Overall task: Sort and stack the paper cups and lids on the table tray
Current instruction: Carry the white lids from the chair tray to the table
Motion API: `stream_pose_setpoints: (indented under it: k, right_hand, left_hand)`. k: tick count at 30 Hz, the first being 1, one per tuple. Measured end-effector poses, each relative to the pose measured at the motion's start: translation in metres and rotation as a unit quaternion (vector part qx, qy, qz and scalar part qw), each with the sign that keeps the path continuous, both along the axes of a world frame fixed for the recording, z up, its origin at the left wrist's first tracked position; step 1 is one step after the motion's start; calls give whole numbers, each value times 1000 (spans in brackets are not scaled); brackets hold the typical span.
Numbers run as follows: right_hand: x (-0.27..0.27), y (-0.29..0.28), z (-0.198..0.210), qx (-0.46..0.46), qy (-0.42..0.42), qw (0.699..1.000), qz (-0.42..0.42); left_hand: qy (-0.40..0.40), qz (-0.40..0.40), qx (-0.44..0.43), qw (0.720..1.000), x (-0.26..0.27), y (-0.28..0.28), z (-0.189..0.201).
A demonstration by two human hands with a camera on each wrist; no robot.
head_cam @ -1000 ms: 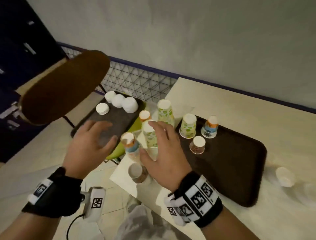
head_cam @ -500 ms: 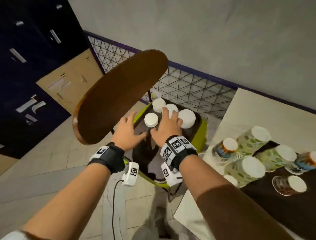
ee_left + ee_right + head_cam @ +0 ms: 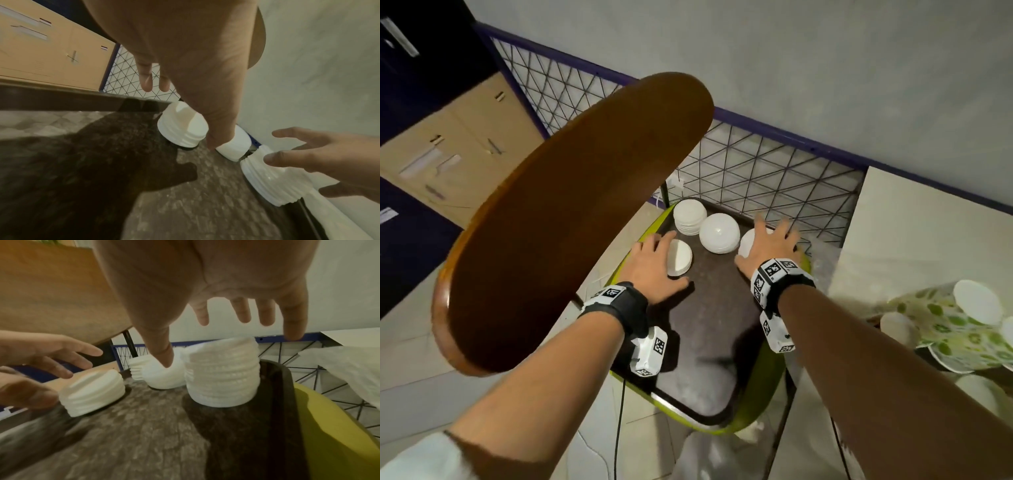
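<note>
Both hands are spread wide and hold nothing: the left hand (image 3: 654,262) hangs over the short lid stack (image 3: 679,258), the right hand (image 3: 768,246) over the tall lid stack (image 3: 222,374).

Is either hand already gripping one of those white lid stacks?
No: in the right wrist view the right hand hovers with spread fingers above the tall lid stack, and the left hand is open beside the short lid stack.

All-white lid stacks (image 3: 689,217) on a dark brown speckled tray (image 3: 709,318), lime-green chair seat (image 3: 763,404) underneath. Cups (image 3: 959,329) with green leaf print and white bottoms. Warm brown wooden chair back (image 3: 571,219), black triangle-mesh fence (image 3: 756,168) with purple rail.
</note>
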State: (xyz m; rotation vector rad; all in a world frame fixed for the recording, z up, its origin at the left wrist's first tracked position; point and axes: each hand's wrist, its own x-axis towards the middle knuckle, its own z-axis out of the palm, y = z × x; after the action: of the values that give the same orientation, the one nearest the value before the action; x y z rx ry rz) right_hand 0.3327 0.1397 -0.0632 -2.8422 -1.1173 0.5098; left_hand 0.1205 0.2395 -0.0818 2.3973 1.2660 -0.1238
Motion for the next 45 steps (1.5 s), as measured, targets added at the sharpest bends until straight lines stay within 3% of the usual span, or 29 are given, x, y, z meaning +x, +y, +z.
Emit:
stream_pose_setpoints:
  k: [6,16,32,39,45]
  right_hand:
    - [8,7,-26,-20,16,1000,16]
    - [13,11,-44,-22,9,1000,3]
    - [15,13,-37,-19,31,998,-51]
    - [11,11,-10,21,43,997,-58]
    - [6,1,54,55,26,997,-43]
  left_hand:
    - [17,-32,59,998,22,4,-20]
    - [56,-16,63,996,31,4,-43]
    - [56,-3,32,998,29,4,-31]
    - [23,17,4,1000,18,1,-3]
    - [2,15,23,1000,21,-10,66]
